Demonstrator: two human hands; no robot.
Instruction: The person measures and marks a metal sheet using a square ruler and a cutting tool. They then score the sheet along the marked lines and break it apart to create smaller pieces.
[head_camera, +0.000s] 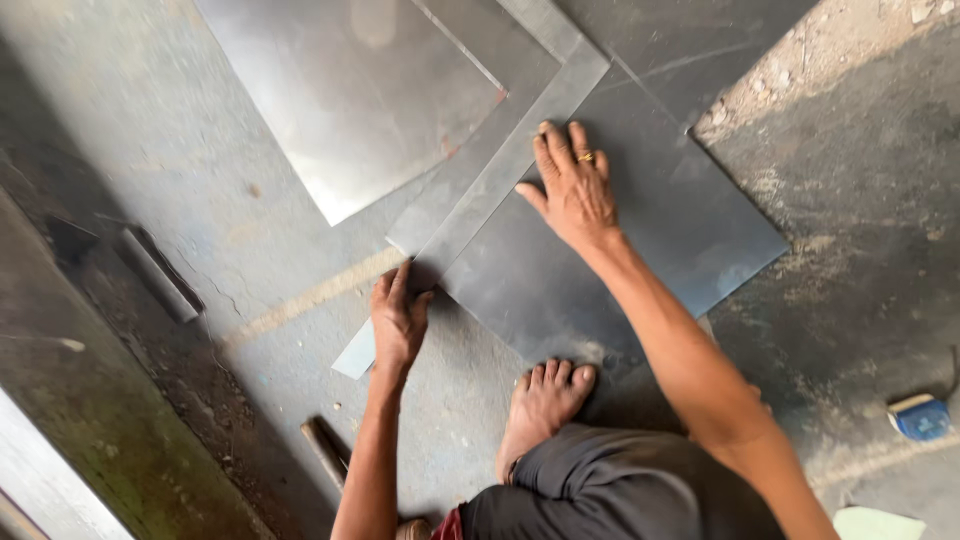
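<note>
A long flat metal straightedge (500, 160) lies diagonally across a dark grey metal sheet (640, 230) on the concrete floor. My right hand (570, 185), with a gold ring on one finger, presses flat on the sheet right beside the straightedge. My left hand (398, 318) rests on the lower end of the straightedge near the sheet's corner, fingers curled over it; I cannot see whether it holds a tool. My bare foot (545, 400) stands on the sheet's near edge.
A shinier metal sheet (350, 90) lies at the upper left, next to the straightedge. A short metal bar (160, 270) and a wooden handle (325, 450) lie on the floor at left. A blue object (920, 415) sits at the right edge. A wall runs along the left.
</note>
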